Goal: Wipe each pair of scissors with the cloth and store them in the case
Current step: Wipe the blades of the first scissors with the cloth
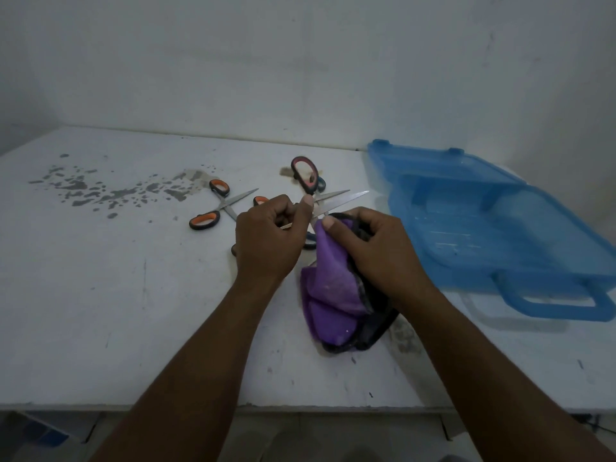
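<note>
Forearms (206, 345): two bare arms reach in over the near edge of the white table (100, 295), left of the case.
Left hand (266, 238): fingers curled, with thumb and forefinger pinching the red-and-black-handled scissors (305, 173) just below the handle loop, which stands up above the knuckles. The steel blades point toward the case, their tips just short of its left wall.
Right hand (376, 248): fingers wrapped round the purple cloth (330, 295), thumb pressed on a fold just beside the blades. The dark-edged rest of the cloth hangs down to the tabletop, near the case's front left corner.
Case (500, 228): translucent blue, lying open, with the lid flat toward the wall and the carry handle toward the near edge. Every pair of scissors in view is outside it, to its left.
Orange-handled scissors (213, 208): flat on the table with blades spread, well left of the case, beyond the left hand.
Other scissors: an orange handle (260, 200) and a blue handle (320, 183) show partly behind the left hand and the held pair; the number of pairs cannot be told.
Stains (100, 191): dark speckles on the tabletop, farthest from the case.
</note>
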